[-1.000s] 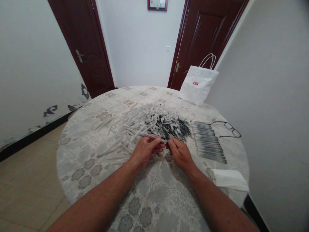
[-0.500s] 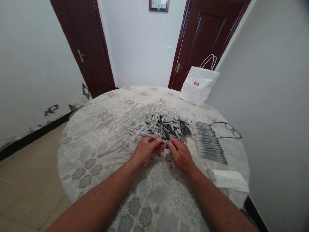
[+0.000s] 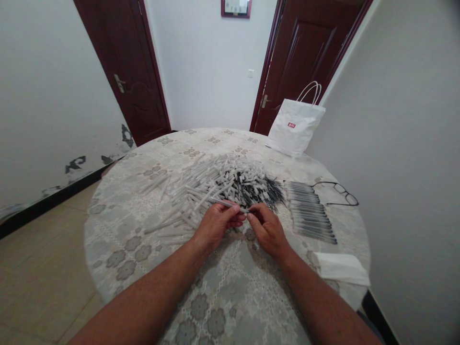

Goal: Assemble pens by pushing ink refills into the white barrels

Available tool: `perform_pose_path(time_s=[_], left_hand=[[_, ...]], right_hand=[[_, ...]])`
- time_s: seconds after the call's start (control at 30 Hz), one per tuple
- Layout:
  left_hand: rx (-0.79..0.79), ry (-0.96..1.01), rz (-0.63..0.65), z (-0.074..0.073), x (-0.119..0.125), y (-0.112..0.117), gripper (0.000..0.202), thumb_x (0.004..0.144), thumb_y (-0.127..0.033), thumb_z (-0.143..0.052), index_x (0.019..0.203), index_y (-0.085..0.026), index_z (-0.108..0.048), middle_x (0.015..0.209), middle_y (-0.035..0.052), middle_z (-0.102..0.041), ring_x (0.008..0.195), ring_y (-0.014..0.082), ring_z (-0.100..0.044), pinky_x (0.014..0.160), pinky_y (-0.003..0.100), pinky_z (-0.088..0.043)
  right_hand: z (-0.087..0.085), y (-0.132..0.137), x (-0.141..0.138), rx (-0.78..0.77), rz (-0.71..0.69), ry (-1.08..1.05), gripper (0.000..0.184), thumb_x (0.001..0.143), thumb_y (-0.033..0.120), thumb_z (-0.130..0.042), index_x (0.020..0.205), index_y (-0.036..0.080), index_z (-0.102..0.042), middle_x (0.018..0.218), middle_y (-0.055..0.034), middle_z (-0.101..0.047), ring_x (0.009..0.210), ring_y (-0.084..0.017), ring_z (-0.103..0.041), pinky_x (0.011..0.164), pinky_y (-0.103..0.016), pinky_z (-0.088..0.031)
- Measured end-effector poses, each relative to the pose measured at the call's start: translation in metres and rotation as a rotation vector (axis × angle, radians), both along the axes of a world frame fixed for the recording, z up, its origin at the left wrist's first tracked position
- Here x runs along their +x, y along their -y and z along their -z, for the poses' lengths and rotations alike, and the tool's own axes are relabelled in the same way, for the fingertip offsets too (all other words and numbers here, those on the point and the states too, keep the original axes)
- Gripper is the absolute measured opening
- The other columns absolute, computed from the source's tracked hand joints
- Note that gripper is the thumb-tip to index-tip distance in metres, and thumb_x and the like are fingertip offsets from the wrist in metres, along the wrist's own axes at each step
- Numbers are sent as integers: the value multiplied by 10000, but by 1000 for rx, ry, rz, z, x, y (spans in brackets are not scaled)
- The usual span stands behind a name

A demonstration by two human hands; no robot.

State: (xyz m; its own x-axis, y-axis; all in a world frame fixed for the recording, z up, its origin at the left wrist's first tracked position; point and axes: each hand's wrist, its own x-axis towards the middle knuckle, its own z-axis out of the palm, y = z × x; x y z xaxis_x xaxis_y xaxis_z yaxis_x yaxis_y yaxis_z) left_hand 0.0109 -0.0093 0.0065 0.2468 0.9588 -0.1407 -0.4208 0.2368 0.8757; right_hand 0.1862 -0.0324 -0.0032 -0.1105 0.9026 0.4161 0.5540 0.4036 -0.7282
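My left hand (image 3: 215, 224) is closed around a white pen barrel (image 3: 222, 202) just in front of the pile. My right hand (image 3: 266, 229) meets it fingertip to fingertip, pinching the barrel's near end; whether it holds a small part there I cannot make out. Behind both hands lies a big heap of white pen barrels (image 3: 187, 191), mixed on its right side with black refills and small caps (image 3: 257, 188). A neat row of finished pens (image 3: 311, 211) lies to the right of my right hand.
The round table (image 3: 118, 249) has a floral lace cloth. A pair of glasses (image 3: 339, 191) lies by the row of pens, a folded white tissue (image 3: 341, 268) at the near right edge, a white paper bag (image 3: 296, 124) at the back. Two dark doors stand behind.
Both hands stay together at the same spot. My right fingers have shifted slightly toward the left hand along the barrel's end.
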Motion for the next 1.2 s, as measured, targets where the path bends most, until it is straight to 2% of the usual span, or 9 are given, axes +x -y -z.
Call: perform_pose_path(time_s=[0.13, 0.27, 0.4, 0.47, 0.6, 0.77, 0.87, 1.0, 1.2], left_hand=[[-8, 3, 12, 1, 1, 0, 291, 759, -338, -816, 902, -153, -642, 840, 87, -740, 773, 203, -730, 717, 326, -591], [-12, -5, 13, 2, 1, 0, 310, 751, -345, -822, 912, -155, -637, 835, 76, -737, 773, 206, -729, 707, 325, -589], [-4, -10, 5, 2, 0, -1, 300, 757, -355, -816, 905, -156, -648, 846, 79, -737, 780, 205, -730, 726, 334, -589], [1, -9, 3, 2, 0, -1, 293, 761, -354, -813, 903, -156, -650, 854, 79, -738, 785, 207, -732, 732, 336, -588], [-4, -12, 2, 2, 0, -1, 299, 757, -352, -815, 904, -155, -645, 840, 73, -735, 776, 200, -726, 722, 326, -587], [-2, -3, 16, 3, 1, 0, 297, 765, -349, -811, 911, -156, -641, 842, 77, -735, 777, 200, -725, 720, 324, -588], [-3, -7, 8, 3, 0, 0, 288, 771, -344, -806, 913, -152, -644, 842, 82, -734, 768, 200, -725, 714, 323, -589], [8, -4, 9, 3, 0, -1, 275, 785, -344, -793, 917, -153, -646, 847, 79, -734, 775, 197, -727, 726, 324, -590], [-1, -12, 1, 3, 0, -1, 293, 769, -346, -805, 916, -155, -638, 828, 74, -730, 767, 198, -725, 714, 323, -589]], right_hand=[[-3, -1, 0, 2, -5, 47, 247, 1013, 361, -454, 893, 208, -605, 790, -6, -630, 736, -159, -579, 689, -263, -406], [-3, -2, 1, -35, -29, 27, 381, 1042, 377, -387, 761, 203, -576, 699, -1, -601, 669, -149, -567, 650, -263, -386], [-1, 0, 2, -17, -12, -20, 199, 994, 368, -497, 970, 201, -603, 795, -6, -636, 697, -156, -576, 667, -262, -409], [0, 0, 1, 2, 0, -22, 174, 960, 347, -554, 1049, 202, -590, 843, -11, -647, 708, -159, -577, 688, -265, -422], [-2, 0, 0, 16, -8, 27, 161, 984, 338, -509, 956, 209, -601, 813, -9, -629, 731, -164, -574, 698, -267, -408], [-4, -2, 1, -20, -50, 43, 346, 1038, 359, -392, 779, 207, -564, 711, 2, -589, 682, -153, -560, 654, -266, -380], [-3, -1, 1, -22, -53, 27, 307, 1032, 367, -405, 839, 205, -580, 736, 0, -601, 681, -152, -561, 651, -265, -388], [0, 0, 0, 3, -27, 7, 162, 964, 348, -543, 1026, 203, -582, 808, -1, -620, 689, -152, -563, 670, -265, -413], [-2, -1, 0, 21, -24, 47, 176, 993, 334, -494, 937, 207, -602, 814, -12, -620, 745, -164, -566, 690, -272, -399]])
